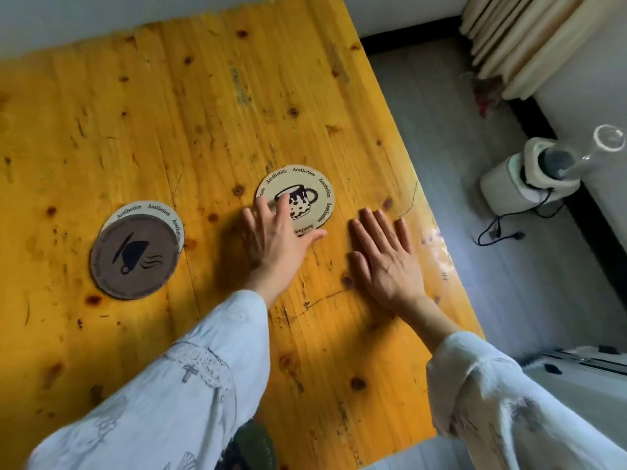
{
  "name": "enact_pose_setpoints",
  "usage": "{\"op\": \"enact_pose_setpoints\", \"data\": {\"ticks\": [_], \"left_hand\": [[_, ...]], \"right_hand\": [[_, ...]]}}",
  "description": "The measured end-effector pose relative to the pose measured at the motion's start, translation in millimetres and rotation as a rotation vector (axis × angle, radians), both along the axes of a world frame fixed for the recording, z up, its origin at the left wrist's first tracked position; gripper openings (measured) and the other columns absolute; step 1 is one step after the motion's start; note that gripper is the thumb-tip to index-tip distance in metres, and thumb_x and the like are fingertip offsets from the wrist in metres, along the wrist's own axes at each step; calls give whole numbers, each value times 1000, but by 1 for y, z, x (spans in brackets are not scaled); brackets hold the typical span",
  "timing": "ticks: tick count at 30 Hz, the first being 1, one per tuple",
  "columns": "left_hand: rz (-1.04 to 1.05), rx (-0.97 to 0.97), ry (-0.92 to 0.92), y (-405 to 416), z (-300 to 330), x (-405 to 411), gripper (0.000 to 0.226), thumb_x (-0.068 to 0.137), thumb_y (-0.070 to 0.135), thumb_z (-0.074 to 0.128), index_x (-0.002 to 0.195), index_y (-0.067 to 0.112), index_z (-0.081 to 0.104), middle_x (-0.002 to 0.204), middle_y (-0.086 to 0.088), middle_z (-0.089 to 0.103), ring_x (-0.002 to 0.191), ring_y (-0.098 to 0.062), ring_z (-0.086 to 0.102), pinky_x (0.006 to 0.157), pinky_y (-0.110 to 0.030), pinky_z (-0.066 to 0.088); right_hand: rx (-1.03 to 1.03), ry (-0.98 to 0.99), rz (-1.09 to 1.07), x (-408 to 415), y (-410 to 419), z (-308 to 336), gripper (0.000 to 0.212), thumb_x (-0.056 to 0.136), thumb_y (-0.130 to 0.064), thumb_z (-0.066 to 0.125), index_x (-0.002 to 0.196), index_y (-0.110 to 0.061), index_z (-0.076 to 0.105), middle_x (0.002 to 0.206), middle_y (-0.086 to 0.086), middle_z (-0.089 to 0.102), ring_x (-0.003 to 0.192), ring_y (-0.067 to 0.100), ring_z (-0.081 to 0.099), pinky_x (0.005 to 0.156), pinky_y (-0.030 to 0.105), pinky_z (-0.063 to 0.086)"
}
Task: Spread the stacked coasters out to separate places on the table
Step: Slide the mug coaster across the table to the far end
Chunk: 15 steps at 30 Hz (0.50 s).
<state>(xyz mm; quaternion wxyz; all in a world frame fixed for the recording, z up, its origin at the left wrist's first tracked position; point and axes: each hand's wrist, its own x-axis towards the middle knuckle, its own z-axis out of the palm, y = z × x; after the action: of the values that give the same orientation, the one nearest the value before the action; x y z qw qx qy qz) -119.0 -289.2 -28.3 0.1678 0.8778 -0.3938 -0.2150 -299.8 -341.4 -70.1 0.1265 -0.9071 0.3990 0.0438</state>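
Sliding the cream coaster [296, 201] at frame centre, I kept my left hand [276, 237] spread flat on it; right hand [386, 259] lay open beside. The stack [135, 256] sat centre-left on the tabletop [169, 113]; steady downward pressure seemed best.

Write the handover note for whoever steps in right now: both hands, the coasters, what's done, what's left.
Left hand: open, fingers on the near-left edge of the cream coaster; not gripping it.
Right hand: flat on the table, palm down, empty, right of that coaster.
Coasters: the cream one with the mug drawing lies alone mid-table. To the left, a grey coaster lies on another cream coaster; only the lower one's far rim shows.
Done: one coaster separated.
Left: split the left pair and give each its own spot.
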Motion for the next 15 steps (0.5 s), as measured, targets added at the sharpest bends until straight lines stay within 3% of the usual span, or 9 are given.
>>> {"op": "enact_pose_setpoints", "data": {"ticks": [3,6,8,11,15], "left_hand": [[48,-184,219,-24,4,-13,77,69,37,74,133,17,36,134,-15,38,125,-31,33,100,-37,31],[-61,-254,220,-26,3,2,67,75,23,70,133,17,37,134,-15,38,125,-30,37,99,-30,35],[-157,-148,154,-25,-3,23,78,72,23,73,138,22,29,144,-14,25,133,-34,24,108,-41,29],[-295,122,19,-22,-16,48,92,70,39,72,141,32,15,156,-9,0,142,-31,-5,115,-53,3],[-356,31,-51,-25,-22,48,76,73,43,66,137,28,29,153,-6,17,143,-25,-4,112,-59,-6]], "right_hand": [[3,-10,-11,-2,-1,-2,58,93,-46,15,146,-23,14,155,3,12,144,21,3,119,50,4],[13,-17,-7,-5,-2,-3,57,94,-47,15,146,-25,12,155,1,8,145,21,3,120,50,5],[12,-23,-9,-6,-4,-5,57,94,-47,15,146,-26,9,153,-1,4,145,21,2,119,49,3],[16,-33,-13,-7,-5,-7,57,94,-48,15,146,-27,5,154,-2,3,145,20,1,119,48,0],[24,-55,-22,-7,-3,-10,56,94,-48,17,145,-28,6,154,-1,7,145,21,4,119,49,4]]}}
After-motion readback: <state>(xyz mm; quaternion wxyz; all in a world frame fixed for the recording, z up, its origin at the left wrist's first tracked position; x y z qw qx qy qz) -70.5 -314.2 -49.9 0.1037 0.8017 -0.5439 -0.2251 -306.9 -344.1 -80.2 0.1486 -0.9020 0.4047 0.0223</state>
